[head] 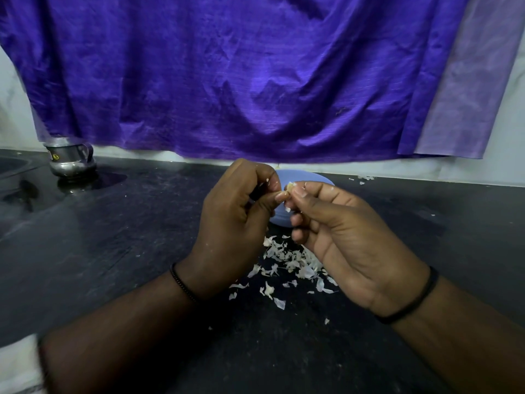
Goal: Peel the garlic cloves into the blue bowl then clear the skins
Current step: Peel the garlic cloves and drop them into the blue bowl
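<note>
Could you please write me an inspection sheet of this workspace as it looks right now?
Surface: dark countertop, scuffed, with a wet patch at far left.
Job's things: blue bowl behind the hands, contents hidden; one garlic clove held above it.
Clutter: garlic skins piled on the counter in front of the bowl, with more flakes by the wall.
Hands: left hand and right hand both pinch the clove at the fingertips; each wrist wears a dark band.
Cables: nothing seen.
Surroundings: purple cloth hanging across the wall; metal jug at far left; white cloth at the near left corner.
</note>
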A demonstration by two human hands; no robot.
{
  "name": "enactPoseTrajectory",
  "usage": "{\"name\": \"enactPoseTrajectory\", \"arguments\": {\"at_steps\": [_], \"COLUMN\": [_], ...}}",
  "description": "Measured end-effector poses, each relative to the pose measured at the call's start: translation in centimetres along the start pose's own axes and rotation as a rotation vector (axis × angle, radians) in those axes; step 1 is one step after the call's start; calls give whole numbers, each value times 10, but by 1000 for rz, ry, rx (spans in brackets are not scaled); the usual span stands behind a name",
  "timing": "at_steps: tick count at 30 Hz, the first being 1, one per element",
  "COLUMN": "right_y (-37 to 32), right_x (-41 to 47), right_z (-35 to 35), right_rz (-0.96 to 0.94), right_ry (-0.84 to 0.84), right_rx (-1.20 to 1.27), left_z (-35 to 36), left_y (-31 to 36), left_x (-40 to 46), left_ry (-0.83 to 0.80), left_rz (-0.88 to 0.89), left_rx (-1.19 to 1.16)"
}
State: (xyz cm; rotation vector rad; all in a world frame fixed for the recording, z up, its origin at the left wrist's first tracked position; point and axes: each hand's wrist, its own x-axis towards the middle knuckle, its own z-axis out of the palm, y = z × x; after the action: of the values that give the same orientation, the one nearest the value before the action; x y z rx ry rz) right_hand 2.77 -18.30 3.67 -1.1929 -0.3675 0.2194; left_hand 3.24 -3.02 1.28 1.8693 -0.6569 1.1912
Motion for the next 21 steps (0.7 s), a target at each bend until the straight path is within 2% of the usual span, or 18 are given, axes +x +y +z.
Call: {"name": "enactPoseTrajectory", "arguments": {"at_steps": [15, 21], "right_y": [-2, -3], "right_x": [1, 2], "right_z": [0, -2], "right_rz": [-6, -29], "right_ry": [29, 54], "right_rx": [78, 58], "left_z": [-2, -2], "left_y": [5, 2], "left_x": [1, 0], "left_ry": [11, -20], "left_rz": [17, -41], "left_rx": [116, 209]}}
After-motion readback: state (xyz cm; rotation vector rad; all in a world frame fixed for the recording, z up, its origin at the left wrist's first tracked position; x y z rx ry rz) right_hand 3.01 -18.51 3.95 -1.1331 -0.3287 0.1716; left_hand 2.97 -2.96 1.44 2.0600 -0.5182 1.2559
